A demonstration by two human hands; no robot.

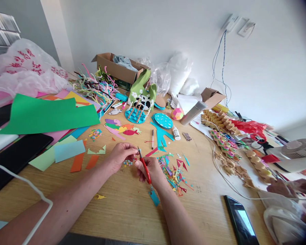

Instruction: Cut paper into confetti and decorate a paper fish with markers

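My right hand (151, 169) grips a pair of red-handled scissors (145, 172), their blades pointing up and away from me. The fingers of my left hand (122, 156) are pinched together right beside the blade tips. A tiny light-blue scrap of paper (139, 150) shows there, partly covered by the blades. Below and between the hands lies a small pile of round paper bits (128, 163). Right of the scissors is a heap of multicoloured paper clippings (171, 170). A blue paper strip (154, 197) lies just under my right wrist.
Paper fish (130, 132), a blue paper cutout (161, 136) and a pen (152, 139) lie beyond my hands. Green sheets (48, 115) cover the left side. A phone (241, 221) and a white cable (219, 166) are at right, near another person's hands (280, 188).
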